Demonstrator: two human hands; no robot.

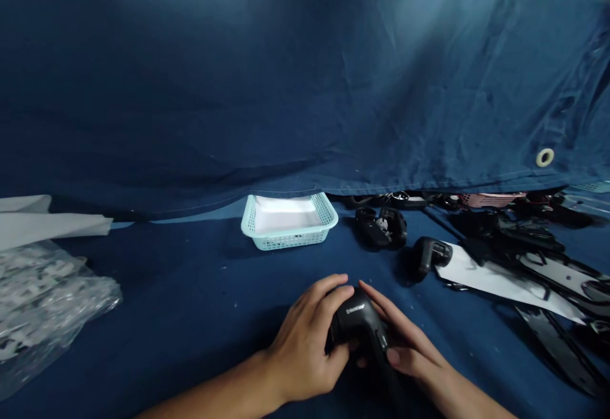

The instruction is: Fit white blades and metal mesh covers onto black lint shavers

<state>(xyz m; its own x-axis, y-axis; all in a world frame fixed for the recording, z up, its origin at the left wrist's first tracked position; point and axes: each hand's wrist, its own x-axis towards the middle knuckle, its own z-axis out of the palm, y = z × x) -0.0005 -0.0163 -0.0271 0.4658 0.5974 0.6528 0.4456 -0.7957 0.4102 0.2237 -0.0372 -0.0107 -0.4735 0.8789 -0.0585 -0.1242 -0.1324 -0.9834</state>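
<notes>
A black plastic device with small white lettering (358, 325) lies on the blue cloth near the bottom centre, gripped from both sides. My left hand (309, 343) wraps its left side, fingers curled over the top and thumb pressed against it. My right hand (405, 346) cradles its right side, fingers stretched along it and thumb on its body. A small pale-green basket (328, 215) with a white lining stands just beyond the hands.
Several black parts (381, 227) and a black piece (430, 255) lie to the right on white paper (481, 273), with more black parts (557, 266) behind. A clear bag of small pieces (42, 298) sits at left. A blue tarp (305, 75) hangs across the back.
</notes>
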